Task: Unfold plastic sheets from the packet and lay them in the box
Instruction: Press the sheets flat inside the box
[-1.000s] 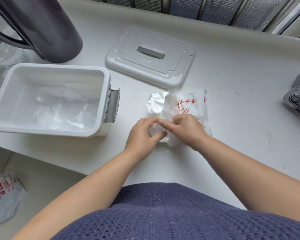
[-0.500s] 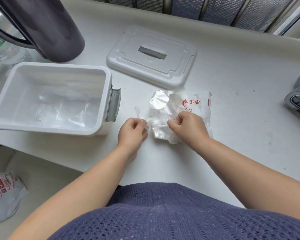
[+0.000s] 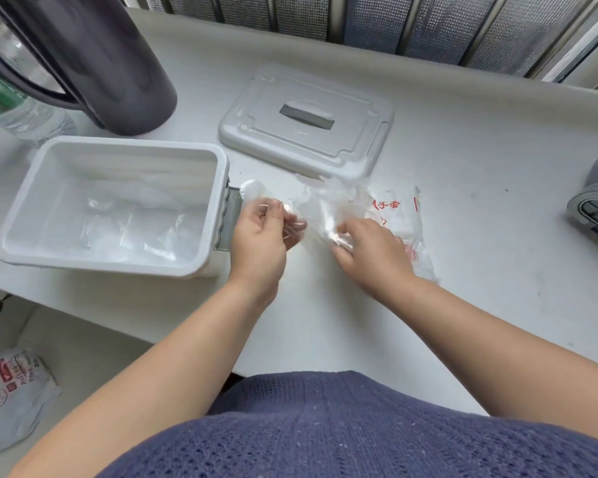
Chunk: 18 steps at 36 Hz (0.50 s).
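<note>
- Plastic sheet [image 3: 311, 208]: clear, thin and crinkled, blurred; stretched in the air between two pinches, left hand [image 3: 259, 243] at its 9 o'clock end, right hand [image 3: 373, 250] at its 4 o'clock end; partly overlapping the packet's near-left edge.
- Packet [image 3: 399, 215]: whitish translucent film with red printed characters, torn open and rumpled; lying flat at 3 o'clock of the box, well apart from it, its near part under the right hand.
- Box [image 3: 218, 201]: white, rectangular, rounded corners, upright and open-topped; at 9 o'clock of the packet, its grey latch [image 3: 230, 219] facing 3 o'clock.
- Laid sheets [image 3: 125, 225]: clear, wrinkled, spread flat over the box floor.
</note>
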Available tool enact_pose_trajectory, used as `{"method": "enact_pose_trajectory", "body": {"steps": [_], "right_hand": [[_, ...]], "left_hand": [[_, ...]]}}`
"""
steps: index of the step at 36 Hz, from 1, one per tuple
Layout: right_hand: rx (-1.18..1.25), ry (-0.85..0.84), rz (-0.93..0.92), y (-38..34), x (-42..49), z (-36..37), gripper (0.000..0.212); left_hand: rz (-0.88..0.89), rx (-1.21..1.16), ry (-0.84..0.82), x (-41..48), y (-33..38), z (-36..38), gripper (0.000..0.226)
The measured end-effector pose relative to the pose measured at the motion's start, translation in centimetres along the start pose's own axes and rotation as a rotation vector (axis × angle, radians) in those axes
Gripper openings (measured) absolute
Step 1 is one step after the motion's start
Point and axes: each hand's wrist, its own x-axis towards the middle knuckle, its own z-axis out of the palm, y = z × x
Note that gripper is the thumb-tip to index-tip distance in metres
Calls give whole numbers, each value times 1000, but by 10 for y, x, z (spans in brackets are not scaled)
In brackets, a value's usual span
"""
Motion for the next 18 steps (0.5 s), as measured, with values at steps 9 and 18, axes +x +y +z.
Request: {"method": "enact_pose_trajectory", "body": {"steps": [9, 18], "right_hand": [[-15, -161, 79, -25, -2, -17, 56], [1229, -215, 332, -101, -5, -34, 52]], "left_hand": [[145, -275, -89, 9, 64, -20, 20], [56, -509, -117, 19, 76, -72, 28]]}}
